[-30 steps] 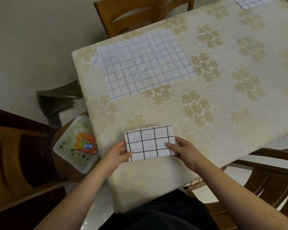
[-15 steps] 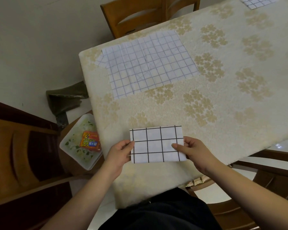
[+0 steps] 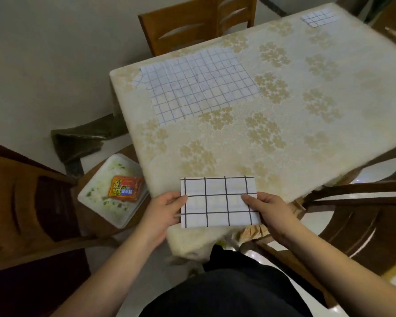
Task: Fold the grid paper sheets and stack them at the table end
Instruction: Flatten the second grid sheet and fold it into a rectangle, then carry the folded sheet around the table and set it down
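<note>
A folded grid paper sheet (image 3: pixel 217 201) with thick black lines is held just above the near edge of the table (image 3: pixel 284 133). My left hand (image 3: pixel 162 213) pinches its left edge, thumb on top. My right hand (image 3: pixel 269 210) pinches its right edge the same way. Several unfolded grid sheets (image 3: pixel 199 84) with thin blue lines lie flat in a pile at the table's far left corner. A small folded grid stack (image 3: pixel 319 17) lies at the far end of the table, top right.
The table wears a cream floral cloth. Wooden chairs stand at the far side (image 3: pixel 197 21), at the left (image 3: pixel 21 202) and at the right (image 3: pixel 357 213). A white tray (image 3: pixel 101 197) with an orange packet (image 3: pixel 125 188) sits on the left chair's seat.
Both hands have lifted the folded sheet off the table edge and drawn it slightly toward me. My view has shifted, bringing more of the far end into sight.
</note>
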A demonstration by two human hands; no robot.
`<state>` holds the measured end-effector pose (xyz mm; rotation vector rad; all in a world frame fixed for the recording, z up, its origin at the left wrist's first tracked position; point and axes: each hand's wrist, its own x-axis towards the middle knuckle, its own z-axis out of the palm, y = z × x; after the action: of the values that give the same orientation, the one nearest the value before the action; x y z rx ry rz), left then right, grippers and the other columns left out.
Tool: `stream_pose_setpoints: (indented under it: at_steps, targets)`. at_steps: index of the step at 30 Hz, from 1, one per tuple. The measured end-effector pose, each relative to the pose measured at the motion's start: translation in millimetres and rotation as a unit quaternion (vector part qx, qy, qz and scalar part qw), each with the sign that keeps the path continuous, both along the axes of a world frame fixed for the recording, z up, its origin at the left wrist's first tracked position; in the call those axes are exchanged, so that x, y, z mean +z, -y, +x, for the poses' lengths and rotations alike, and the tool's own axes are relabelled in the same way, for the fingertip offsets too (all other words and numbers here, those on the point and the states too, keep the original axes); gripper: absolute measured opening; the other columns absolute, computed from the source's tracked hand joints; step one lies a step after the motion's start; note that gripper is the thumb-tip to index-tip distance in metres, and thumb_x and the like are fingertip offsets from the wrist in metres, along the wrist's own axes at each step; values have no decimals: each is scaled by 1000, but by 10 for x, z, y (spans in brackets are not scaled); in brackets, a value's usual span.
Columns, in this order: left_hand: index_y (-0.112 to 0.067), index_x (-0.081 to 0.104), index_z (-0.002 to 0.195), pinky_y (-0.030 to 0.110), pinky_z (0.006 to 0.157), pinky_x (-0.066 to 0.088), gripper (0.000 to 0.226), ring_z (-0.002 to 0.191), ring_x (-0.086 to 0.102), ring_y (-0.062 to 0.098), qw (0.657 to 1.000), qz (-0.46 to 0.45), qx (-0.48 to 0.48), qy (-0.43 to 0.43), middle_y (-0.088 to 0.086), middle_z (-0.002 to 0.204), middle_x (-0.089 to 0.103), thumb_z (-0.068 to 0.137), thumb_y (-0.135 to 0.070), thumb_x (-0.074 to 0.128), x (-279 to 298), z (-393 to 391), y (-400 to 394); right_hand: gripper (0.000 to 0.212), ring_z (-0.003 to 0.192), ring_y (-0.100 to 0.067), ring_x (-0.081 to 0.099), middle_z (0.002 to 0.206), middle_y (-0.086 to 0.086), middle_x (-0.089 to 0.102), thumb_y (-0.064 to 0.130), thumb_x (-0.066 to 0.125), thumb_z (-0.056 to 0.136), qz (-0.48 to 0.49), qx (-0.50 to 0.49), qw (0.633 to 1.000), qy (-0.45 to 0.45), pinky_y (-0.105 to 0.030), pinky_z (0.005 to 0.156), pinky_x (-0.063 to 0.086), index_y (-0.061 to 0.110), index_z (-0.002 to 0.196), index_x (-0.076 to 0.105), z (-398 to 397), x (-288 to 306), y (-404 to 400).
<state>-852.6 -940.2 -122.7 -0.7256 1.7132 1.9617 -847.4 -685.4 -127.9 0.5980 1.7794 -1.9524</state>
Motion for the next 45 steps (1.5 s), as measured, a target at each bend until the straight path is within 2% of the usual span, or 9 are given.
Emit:
stream_pose_setpoints:
  at_steps: [3, 10, 14, 17, 22, 29, 35, 39, 45]
  targets:
    - [-1, 66, 103, 34, 69, 59, 14, 89, 68, 29, 1000, -5, -20, -13, 23, 106, 70, 92, -8, 59, 111, 239, 132, 29, 82, -37, 68, 94, -25, 72, 27, 71, 85, 18, -19, 1000, -3, -47, 77, 52, -1, 92, 74, 341, 85, 108]
    - [4, 62, 109, 42, 80, 54, 20, 93, 64, 32, 997, 5, -71, -24, 23, 107, 69, 95, -9, 55, 305, 764, 203, 49, 95, -47, 65, 99, -29, 68, 41, 69, 83, 40, -74, 995, -53, -63, 90, 46, -6, 98, 67, 1167, 369, 267]
    - [-8, 64, 93, 36, 72, 56, 13, 74, 69, 16, 995, 17, -89, -29, 5, 81, 74, 97, -9, 51, 377, 968, -9, 27, 92, -40, 67, 96, -20, 72, 25, 64, 92, 61, -142, 986, -65, -50, 86, 53, -1, 94, 71, 1557, 462, 170]
    - [-7, 64, 93, 37, 74, 54, 12, 76, 68, 19, 992, 14, -116, -41, 6, 83, 74, 96, -10, 53, 396, 1084, -196, 18, 76, -23, 63, 81, -9, 68, 23, 67, 89, 73, -201, 974, -76, -33, 70, 51, 10, 76, 68, 1803, 498, 60]
    - [-8, 61, 96, 32, 60, 54, 6, 75, 68, 21, 983, 0, -179, -49, 9, 87, 72, 94, -12, 57, 416, 1266, -573, 13, 79, -14, 66, 89, -6, 72, 21, 63, 91, 89, -271, 956, -69, -28, 69, 53, 9, 92, 68, 2235, 519, -185]
    - [-13, 61, 96, 26, 56, 53, 3, 68, 68, 12, 940, -24, -327, -90, 3, 81, 71, 93, -14, 60, 447, 1669, -1410, 12, 79, -13, 68, 89, -3, 74, 19, 63, 91, 111, -389, 913, -61, -25, 65, 51, 14, 101, 68, 3191, 475, -750]
    - [-12, 64, 96, 32, 61, 51, 8, 72, 65, 20, 899, -32, -424, -101, 12, 89, 71, 89, -14, 66, 428, 2390, -2354, 6, 77, -14, 69, 86, -3, 75, 14, 63, 91, 97, -476, 873, -46, -25, 63, 51, 15, 94, 68, 4325, 439, -1348]
    - [-15, 66, 96, 36, 67, 51, 9, 75, 66, 24, 876, -34, -473, -89, 12, 90, 71, 88, -19, 68, 359, 2909, -2897, 5, 83, -23, 65, 97, -22, 70, 16, 69, 88, 97, -524, 846, -39, -41, 81, 52, 11, 90, 69, 5034, 380, -1719]
    - [-12, 65, 104, 29, 59, 56, 15, 81, 68, 22, 856, -32, -511, -73, 8, 92, 72, 93, -21, 60, 416, 3529, -3504, 8, 88, -24, 66, 97, -17, 72, 20, 70, 87, 80, -563, 822, -37, -43, 84, 51, 14, 93, 70, 5683, 313, -2108]
